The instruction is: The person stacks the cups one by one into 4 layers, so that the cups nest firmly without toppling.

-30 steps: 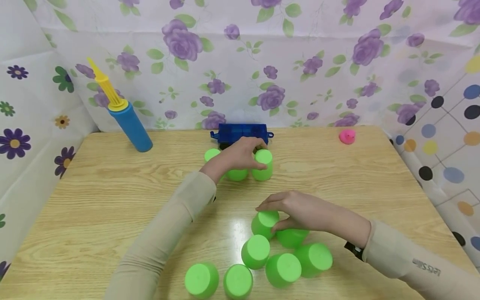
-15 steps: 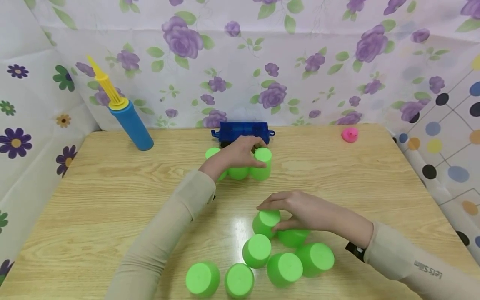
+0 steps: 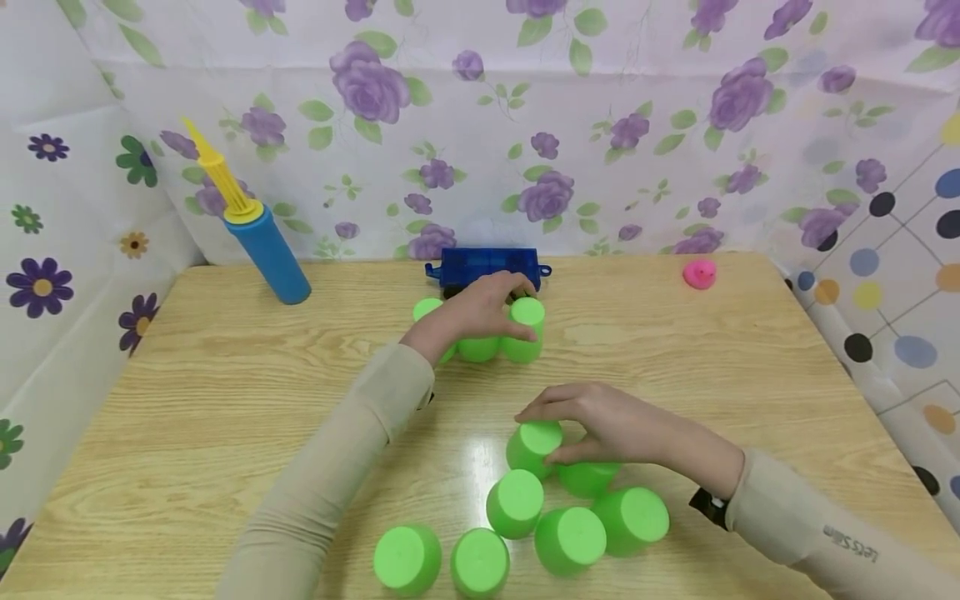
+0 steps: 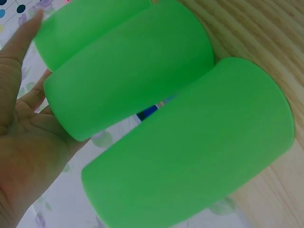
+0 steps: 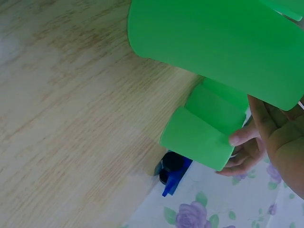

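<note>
Green cups (image 3: 517, 502) are what both your hands are working among, all standing upside down on the desk (image 3: 225, 392). Your left hand (image 3: 472, 312) lies over a far row of three cups (image 3: 527, 328), set touching side by side just in front of the blue box (image 3: 487, 267); its fingers curl over the middle one and touch the right one, so that grip is closed on the row. In the left wrist view the palm (image 4: 28, 156) sits against the cup bases. Your right hand (image 3: 600, 421) is lower, fingers and thumb pinching the cup (image 3: 534, 446) at the top of the near cluster, with another cup half hidden under the palm.

By my reading, a base row of three is set and seven cups remain loose near you, two in front, three behind them, two under your right hand. So most of the work looks left to do.

A blue pump with a yellow handle (image 3: 258, 237) stands far left; a small pink toy (image 3: 699, 273) sits far right.
</note>
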A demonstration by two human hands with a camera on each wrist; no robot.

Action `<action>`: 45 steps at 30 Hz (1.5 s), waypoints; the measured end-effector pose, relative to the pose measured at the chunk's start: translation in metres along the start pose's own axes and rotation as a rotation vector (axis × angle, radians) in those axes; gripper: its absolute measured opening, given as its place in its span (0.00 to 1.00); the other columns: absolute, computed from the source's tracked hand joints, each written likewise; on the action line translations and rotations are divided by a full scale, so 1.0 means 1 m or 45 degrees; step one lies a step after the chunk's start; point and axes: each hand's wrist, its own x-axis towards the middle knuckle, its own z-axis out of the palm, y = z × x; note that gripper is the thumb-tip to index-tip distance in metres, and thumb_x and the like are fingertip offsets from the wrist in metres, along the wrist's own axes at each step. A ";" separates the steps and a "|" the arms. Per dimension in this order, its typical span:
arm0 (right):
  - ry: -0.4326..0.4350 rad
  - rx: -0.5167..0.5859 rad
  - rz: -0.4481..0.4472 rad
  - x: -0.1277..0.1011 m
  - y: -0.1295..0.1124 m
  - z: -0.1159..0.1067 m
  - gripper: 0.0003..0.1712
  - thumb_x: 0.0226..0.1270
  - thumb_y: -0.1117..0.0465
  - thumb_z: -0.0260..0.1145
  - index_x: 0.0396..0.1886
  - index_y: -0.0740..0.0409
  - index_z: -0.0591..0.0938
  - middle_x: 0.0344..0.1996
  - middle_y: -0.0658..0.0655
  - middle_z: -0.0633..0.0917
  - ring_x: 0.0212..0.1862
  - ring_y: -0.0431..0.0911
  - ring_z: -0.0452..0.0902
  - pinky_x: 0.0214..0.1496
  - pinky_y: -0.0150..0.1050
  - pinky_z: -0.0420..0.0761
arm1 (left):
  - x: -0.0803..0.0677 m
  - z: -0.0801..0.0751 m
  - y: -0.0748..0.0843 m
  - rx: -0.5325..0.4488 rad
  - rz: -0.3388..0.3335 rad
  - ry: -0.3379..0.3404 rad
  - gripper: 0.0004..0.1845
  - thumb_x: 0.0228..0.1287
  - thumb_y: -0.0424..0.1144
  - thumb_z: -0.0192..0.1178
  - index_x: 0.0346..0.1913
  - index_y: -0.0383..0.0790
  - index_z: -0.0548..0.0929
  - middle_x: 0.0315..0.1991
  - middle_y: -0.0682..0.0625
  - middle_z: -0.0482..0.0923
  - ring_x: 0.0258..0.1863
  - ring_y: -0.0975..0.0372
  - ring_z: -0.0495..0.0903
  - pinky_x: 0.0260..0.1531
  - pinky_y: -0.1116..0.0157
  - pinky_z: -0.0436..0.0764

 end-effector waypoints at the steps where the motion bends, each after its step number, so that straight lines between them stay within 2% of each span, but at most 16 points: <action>1: 0.001 0.006 0.006 0.000 0.000 0.001 0.26 0.56 0.50 0.70 0.54 0.54 0.80 0.50 0.47 0.81 0.53 0.41 0.77 0.54 0.35 0.78 | -0.002 0.000 0.000 0.016 -0.006 0.020 0.37 0.50 0.55 0.68 0.62 0.46 0.69 0.58 0.50 0.69 0.58 0.57 0.69 0.59 0.57 0.69; 4: 0.003 0.019 0.032 0.000 0.000 0.003 0.26 0.56 0.50 0.70 0.55 0.53 0.80 0.50 0.47 0.81 0.53 0.41 0.77 0.54 0.36 0.78 | -0.016 -0.003 0.001 0.040 -0.006 0.114 0.39 0.51 0.60 0.65 0.65 0.49 0.66 0.64 0.49 0.63 0.64 0.55 0.63 0.64 0.50 0.61; 7: -0.004 0.026 0.080 -0.003 -0.002 0.004 0.27 0.56 0.50 0.70 0.55 0.51 0.79 0.50 0.48 0.81 0.52 0.41 0.77 0.54 0.38 0.78 | -0.040 -0.004 0.006 0.028 0.068 0.249 0.35 0.57 0.59 0.62 0.64 0.47 0.68 0.65 0.48 0.63 0.65 0.55 0.62 0.65 0.49 0.60; 9: -0.004 0.033 0.111 -0.005 -0.004 0.004 0.27 0.56 0.51 0.70 0.56 0.51 0.79 0.50 0.48 0.81 0.52 0.42 0.77 0.53 0.39 0.79 | -0.063 -0.004 0.008 -0.020 0.133 0.331 0.30 0.59 0.55 0.61 0.61 0.45 0.70 0.63 0.48 0.65 0.64 0.55 0.63 0.64 0.51 0.63; 12: 0.011 0.042 0.142 -0.008 -0.006 0.004 0.27 0.56 0.51 0.71 0.56 0.50 0.79 0.51 0.48 0.81 0.52 0.43 0.78 0.52 0.40 0.79 | -0.106 0.001 0.009 -0.114 0.193 0.413 0.24 0.62 0.50 0.61 0.58 0.45 0.73 0.58 0.50 0.70 0.60 0.58 0.68 0.59 0.57 0.70; 17: 0.136 0.043 0.178 -0.017 -0.007 -0.002 0.28 0.54 0.53 0.72 0.56 0.49 0.78 0.52 0.47 0.80 0.54 0.43 0.77 0.52 0.41 0.79 | -0.174 0.016 0.005 -0.211 0.155 0.438 0.17 0.63 0.47 0.60 0.53 0.46 0.77 0.50 0.56 0.77 0.50 0.63 0.75 0.53 0.60 0.76; 19: 0.205 0.028 0.185 -0.023 -0.007 -0.008 0.28 0.53 0.54 0.72 0.57 0.49 0.78 0.53 0.47 0.80 0.54 0.43 0.76 0.53 0.41 0.79 | -0.196 0.025 0.006 -0.215 0.131 0.437 0.16 0.63 0.47 0.60 0.52 0.49 0.78 0.49 0.59 0.77 0.49 0.66 0.76 0.51 0.60 0.77; 22: 0.299 -0.009 0.203 -0.029 -0.006 -0.017 0.30 0.51 0.57 0.74 0.57 0.49 0.77 0.54 0.47 0.79 0.56 0.45 0.75 0.55 0.44 0.77 | -0.221 0.036 0.011 -0.197 0.137 0.438 0.15 0.62 0.46 0.61 0.52 0.54 0.76 0.50 0.63 0.75 0.50 0.67 0.75 0.50 0.61 0.78; 26: 0.432 -0.053 0.245 -0.038 0.002 -0.024 0.36 0.47 0.61 0.75 0.60 0.50 0.74 0.54 0.48 0.79 0.53 0.42 0.75 0.52 0.39 0.78 | -0.242 0.050 0.016 -0.181 0.136 0.444 0.21 0.59 0.48 0.64 0.54 0.59 0.73 0.54 0.64 0.71 0.54 0.66 0.73 0.51 0.59 0.77; 29: 0.537 -0.073 0.274 -0.045 0.015 -0.026 0.38 0.44 0.64 0.77 0.59 0.54 0.74 0.51 0.50 0.80 0.47 0.37 0.75 0.47 0.30 0.77 | -0.254 0.060 0.020 -0.210 0.046 0.466 0.25 0.55 0.50 0.66 0.56 0.60 0.72 0.55 0.64 0.70 0.55 0.65 0.72 0.51 0.57 0.77; 31: 0.592 -0.088 0.296 -0.048 0.024 -0.026 0.37 0.43 0.65 0.77 0.57 0.55 0.74 0.48 0.50 0.81 0.45 0.36 0.75 0.45 0.26 0.75 | -0.262 0.068 0.024 -0.266 -0.091 0.542 0.24 0.53 0.50 0.68 0.54 0.61 0.74 0.52 0.65 0.73 0.52 0.67 0.74 0.49 0.59 0.78; 35: 0.648 -0.098 0.345 -0.052 0.046 -0.028 0.34 0.42 0.69 0.76 0.54 0.59 0.75 0.46 0.52 0.82 0.44 0.37 0.75 0.46 0.23 0.74 | -0.275 0.087 0.036 -0.478 -0.446 0.757 0.20 0.50 0.44 0.71 0.47 0.55 0.79 0.44 0.63 0.79 0.44 0.70 0.76 0.43 0.65 0.79; 36: 0.654 -0.098 0.355 -0.053 0.051 -0.029 0.34 0.42 0.69 0.76 0.54 0.60 0.76 0.46 0.53 0.82 0.45 0.38 0.75 0.46 0.23 0.74 | -0.277 0.091 0.038 -0.533 -0.507 0.808 0.19 0.49 0.42 0.72 0.46 0.52 0.80 0.43 0.62 0.80 0.43 0.70 0.76 0.43 0.66 0.79; 38: 0.662 -0.089 0.387 -0.053 0.061 -0.029 0.33 0.43 0.70 0.75 0.54 0.60 0.76 0.47 0.54 0.81 0.45 0.39 0.75 0.47 0.22 0.74 | -0.282 0.100 0.042 -0.614 -0.585 0.849 0.22 0.45 0.40 0.74 0.46 0.48 0.80 0.44 0.60 0.80 0.44 0.70 0.76 0.44 0.66 0.78; 41: 0.654 -0.123 0.425 -0.049 0.075 -0.029 0.32 0.45 0.69 0.75 0.54 0.60 0.76 0.47 0.54 0.81 0.46 0.41 0.75 0.46 0.26 0.76 | -0.287 0.110 0.044 -0.670 -0.602 0.902 0.26 0.40 0.39 0.77 0.47 0.46 0.80 0.44 0.60 0.80 0.45 0.70 0.76 0.45 0.66 0.78; 45: 0.621 -0.157 0.445 -0.036 0.085 -0.027 0.31 0.48 0.65 0.74 0.55 0.59 0.76 0.47 0.55 0.81 0.43 0.44 0.76 0.43 0.38 0.79 | -0.288 0.123 0.043 -0.601 -0.488 1.039 0.29 0.33 0.34 0.79 0.45 0.43 0.80 0.43 0.58 0.80 0.44 0.68 0.78 0.43 0.68 0.78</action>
